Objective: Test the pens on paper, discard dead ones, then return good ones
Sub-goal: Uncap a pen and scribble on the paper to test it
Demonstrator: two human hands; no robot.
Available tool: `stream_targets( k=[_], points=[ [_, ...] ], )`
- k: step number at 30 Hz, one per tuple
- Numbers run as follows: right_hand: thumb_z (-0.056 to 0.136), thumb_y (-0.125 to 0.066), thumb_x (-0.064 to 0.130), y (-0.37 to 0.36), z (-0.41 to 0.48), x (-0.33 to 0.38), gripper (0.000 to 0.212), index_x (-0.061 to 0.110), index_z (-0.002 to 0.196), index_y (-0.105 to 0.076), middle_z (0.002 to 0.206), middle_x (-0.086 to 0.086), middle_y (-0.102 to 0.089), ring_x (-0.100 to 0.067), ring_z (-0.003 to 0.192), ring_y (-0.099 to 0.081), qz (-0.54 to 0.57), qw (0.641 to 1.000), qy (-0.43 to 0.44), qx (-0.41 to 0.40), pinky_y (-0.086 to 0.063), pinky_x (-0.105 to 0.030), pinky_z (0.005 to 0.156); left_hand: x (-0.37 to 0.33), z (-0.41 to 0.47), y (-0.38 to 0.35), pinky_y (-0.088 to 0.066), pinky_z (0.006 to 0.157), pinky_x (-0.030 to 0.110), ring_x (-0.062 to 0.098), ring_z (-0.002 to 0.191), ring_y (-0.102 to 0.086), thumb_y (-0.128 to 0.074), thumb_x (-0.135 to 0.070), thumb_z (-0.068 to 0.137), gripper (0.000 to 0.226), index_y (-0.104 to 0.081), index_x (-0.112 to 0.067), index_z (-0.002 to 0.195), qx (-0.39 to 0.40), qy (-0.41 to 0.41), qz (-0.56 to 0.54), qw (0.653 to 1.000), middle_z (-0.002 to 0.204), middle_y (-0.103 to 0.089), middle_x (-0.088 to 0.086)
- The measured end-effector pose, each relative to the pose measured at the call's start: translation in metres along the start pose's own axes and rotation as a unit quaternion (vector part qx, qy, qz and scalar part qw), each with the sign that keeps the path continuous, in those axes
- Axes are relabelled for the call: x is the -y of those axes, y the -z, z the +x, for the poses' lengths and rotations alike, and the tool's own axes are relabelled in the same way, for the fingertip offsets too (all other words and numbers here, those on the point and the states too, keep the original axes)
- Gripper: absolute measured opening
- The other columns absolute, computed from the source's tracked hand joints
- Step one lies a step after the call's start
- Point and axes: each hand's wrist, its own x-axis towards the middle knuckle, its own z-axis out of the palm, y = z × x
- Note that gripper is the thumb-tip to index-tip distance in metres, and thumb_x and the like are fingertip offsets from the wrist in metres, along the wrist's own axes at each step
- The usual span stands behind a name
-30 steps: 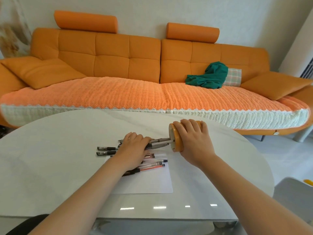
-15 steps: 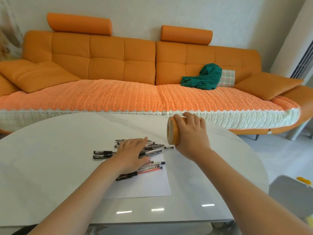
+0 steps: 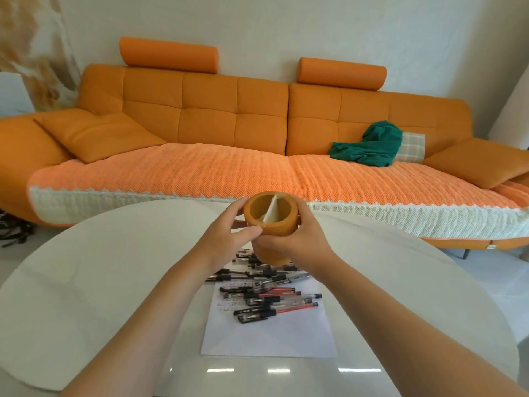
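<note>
An orange round pen holder (image 3: 276,224) with a pale divider inside is held up above the table, its mouth tilted toward me and no pens in it. My right hand (image 3: 297,239) grips its right side. My left hand (image 3: 229,236) holds its left side, thumb by the rim. Below it, several black and red pens (image 3: 266,293) lie in a loose heap on the far part of a white sheet of paper (image 3: 272,336), which has a few small marks near the pens.
The white oval table (image 3: 86,282) stretches to both sides of the paper. Beyond its far edge stands an orange sofa (image 3: 206,121) with cushions and a green cloth (image 3: 369,146). At the right is open floor.
My left hand left the pens and came up to the holder. The holder was lifted from lying sideways near the pens and turned so its mouth faces me.
</note>
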Motion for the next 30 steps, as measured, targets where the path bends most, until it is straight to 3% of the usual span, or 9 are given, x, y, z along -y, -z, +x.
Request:
stream_targets(
  k=[3,5,9,13,22,30],
  points=[
    [0.060,-0.095,0.030,-0.022,0.008,0.001,0.081,0.041,0.127,-0.050,0.114,0.024,-0.062,0.005,0.104,-0.060,0.012,1.000,-0.014,0.023,-0.049,-0.017,0.081,0.009,-0.003,0.023,-0.048,0.087,0.021,0.008,0.117,-0.057,-0.073,-0.035,0.089,0.049,-0.044,-0.056,0.122,-0.055,-0.006,0.031,0.998,0.126,-0.053,-0.025],
    [0.060,-0.095,0.030,-0.039,0.017,-0.001,0.084,0.035,0.129,-0.049,0.116,0.020,-0.062,0.004,0.104,-0.060,0.018,0.998,-0.031,0.043,-0.048,-0.018,0.082,0.015,-0.005,0.037,-0.045,0.082,0.016,0.007,0.114,-0.057,-0.075,-0.036,0.087,0.050,-0.042,-0.056,0.119,-0.086,-0.002,0.048,0.995,0.120,-0.049,-0.032],
    [0.061,-0.096,0.026,-0.077,0.041,-0.003,0.078,0.034,0.125,-0.052,0.115,0.016,-0.063,0.005,0.100,-0.060,0.030,0.995,-0.044,0.083,-0.047,-0.017,0.079,0.034,-0.005,0.068,-0.049,0.090,0.029,0.011,0.116,-0.057,-0.075,-0.043,0.085,0.053,-0.046,-0.047,0.130,-0.127,0.039,0.059,0.989,0.124,-0.052,-0.023],
    [0.061,-0.096,0.021,-0.112,0.069,-0.007,0.072,0.037,0.122,-0.059,0.114,0.013,-0.067,-0.005,0.106,-0.062,0.046,0.991,-0.044,0.121,-0.053,-0.029,0.089,0.054,-0.004,0.093,-0.053,0.092,0.034,0.014,0.118,-0.057,-0.075,-0.048,0.083,0.059,-0.050,-0.039,0.136,-0.178,0.068,0.053,0.980,0.134,-0.054,-0.016],
    [0.062,-0.094,0.018,-0.158,0.103,-0.023,0.069,0.033,0.122,-0.065,0.114,0.008,-0.071,-0.017,0.109,-0.064,0.049,0.986,-0.047,0.155,-0.055,-0.040,0.093,0.087,0.004,0.114,-0.049,0.096,0.036,0.021,0.131,-0.050,-0.070,-0.049,0.088,0.072,-0.037,-0.030,0.149,-0.261,0.129,0.088,0.953,0.150,-0.042,-0.005],
    [0.059,-0.096,0.021,-0.174,0.113,-0.030,0.072,0.032,0.123,-0.064,0.113,0.008,-0.071,-0.017,0.107,-0.065,0.059,0.986,-0.068,0.144,-0.056,-0.043,0.094,0.094,0.007,0.115,-0.045,0.096,0.033,0.020,0.136,-0.046,-0.066,-0.041,0.093,0.065,-0.034,-0.033,0.149,-0.258,0.133,0.066,0.955,0.153,-0.040,-0.009]
  ],
)
